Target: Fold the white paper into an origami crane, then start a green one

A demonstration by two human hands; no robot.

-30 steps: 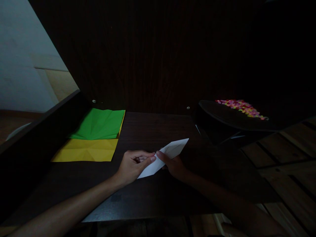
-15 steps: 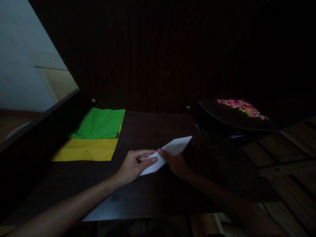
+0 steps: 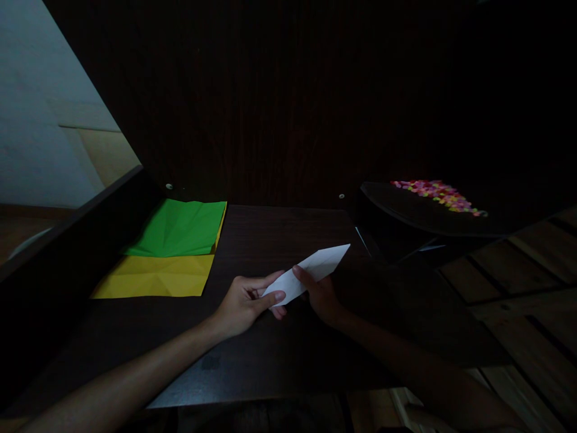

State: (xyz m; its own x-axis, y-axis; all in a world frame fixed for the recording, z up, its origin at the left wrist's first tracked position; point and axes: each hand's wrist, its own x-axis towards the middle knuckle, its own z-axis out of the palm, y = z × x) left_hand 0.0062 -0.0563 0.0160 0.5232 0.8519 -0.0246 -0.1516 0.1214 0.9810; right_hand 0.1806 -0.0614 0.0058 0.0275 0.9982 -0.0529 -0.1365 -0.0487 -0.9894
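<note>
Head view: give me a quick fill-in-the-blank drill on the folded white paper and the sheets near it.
1. Both hands, left hand and right hand, hold the folded ____ paper.
2. The green paper sheet partly overlaps a ____ paper sheet.
3. The small multicoloured bits lie on the person's ____ side.

Missing words: white; yellow; right

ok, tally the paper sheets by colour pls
White folded paper: 1, held between left hand and right hand
Green sheet: 1
Yellow sheet: 1, partly under the green
Total: 3
</note>
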